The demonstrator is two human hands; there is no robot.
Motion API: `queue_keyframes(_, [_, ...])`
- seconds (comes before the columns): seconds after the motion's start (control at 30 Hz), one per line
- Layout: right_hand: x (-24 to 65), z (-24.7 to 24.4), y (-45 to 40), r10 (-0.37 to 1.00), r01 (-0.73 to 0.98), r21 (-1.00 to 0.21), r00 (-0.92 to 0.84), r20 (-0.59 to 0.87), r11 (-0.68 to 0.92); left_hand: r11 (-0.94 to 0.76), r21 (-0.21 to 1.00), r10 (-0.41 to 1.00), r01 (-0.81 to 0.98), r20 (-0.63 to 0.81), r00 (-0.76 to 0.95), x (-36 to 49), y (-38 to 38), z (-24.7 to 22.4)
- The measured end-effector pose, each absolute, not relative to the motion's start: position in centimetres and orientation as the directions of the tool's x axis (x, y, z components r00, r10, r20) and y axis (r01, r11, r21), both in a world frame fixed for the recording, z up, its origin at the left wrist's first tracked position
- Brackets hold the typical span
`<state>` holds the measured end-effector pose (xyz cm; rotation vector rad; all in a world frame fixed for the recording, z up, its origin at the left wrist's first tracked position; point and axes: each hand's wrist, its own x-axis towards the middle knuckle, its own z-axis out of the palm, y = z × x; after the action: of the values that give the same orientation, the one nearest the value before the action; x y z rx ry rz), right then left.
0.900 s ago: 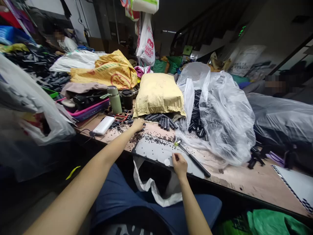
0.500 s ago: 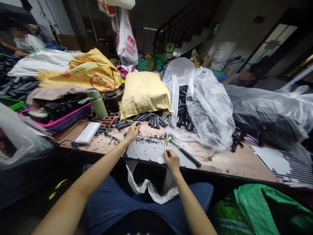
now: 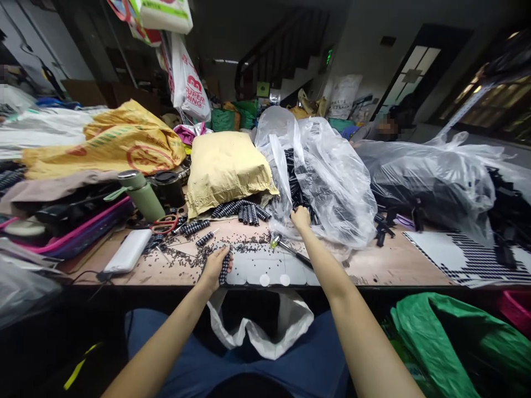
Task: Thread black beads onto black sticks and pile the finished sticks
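Observation:
My left hand (image 3: 214,267) is wrapped round a short black tube with a white-dotted pattern (image 3: 224,265), just above the front edge of the table. At the mouth of a clear plastic bag (image 3: 336,182), my right hand (image 3: 301,218) has its fingers curled against the loose black tubes (image 3: 295,188) inside. What those fingertips grip is hidden. A small hammer (image 3: 292,252) with a black handle lies partly under my right forearm. Several patterned tubes (image 3: 249,213) lie in front of a yellow sack (image 3: 230,166). Tiny dark beads (image 3: 249,247) are scattered over a pale sheet (image 3: 249,269).
On the left are a green flask (image 3: 143,199), red-handled scissors (image 3: 165,223), a white power bank (image 3: 128,251) and a pink-rimmed basket (image 3: 62,243). A dotted sheet (image 3: 440,254) lies at right. A white cloth bag (image 3: 265,342) hangs below the table edge. Another person sits beyond the bags.
My left hand has come back toward the table edge with a patterned tube in it. My right hand has gone from the pale sheet to the bag's mouth. The view has turned right.

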<state>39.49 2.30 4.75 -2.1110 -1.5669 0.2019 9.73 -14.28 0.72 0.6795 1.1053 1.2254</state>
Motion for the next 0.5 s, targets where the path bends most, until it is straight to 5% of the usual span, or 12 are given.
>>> queue_keyframes(0.23, [38.8, 5.7, 3.6, 0.969, 0.923, -0.386, 0.101, 0.226, -0.006, 0.303, 0.896, 0.95, -0.326, -0.309, 0.033, 9.5, -16.4, 0.1])
queue_keyframes(0.4, [40.1, 6.6, 2.1, 0.935, 0.92, -0.39, 0.101, 0.339, 0.042, 0.23, 0.953, 0.971, -0.199, -0.238, -0.015, 9.6, -16.3, 0.4])
queue_keyframes(0.5, [39.2, 6.4, -1.9, 0.93, 0.842, -0.53, 0.106, 0.352, 0.105, 0.166, 0.978, 0.981, -0.129, -0.177, -0.076, 10.5, -16.3, 1.3])
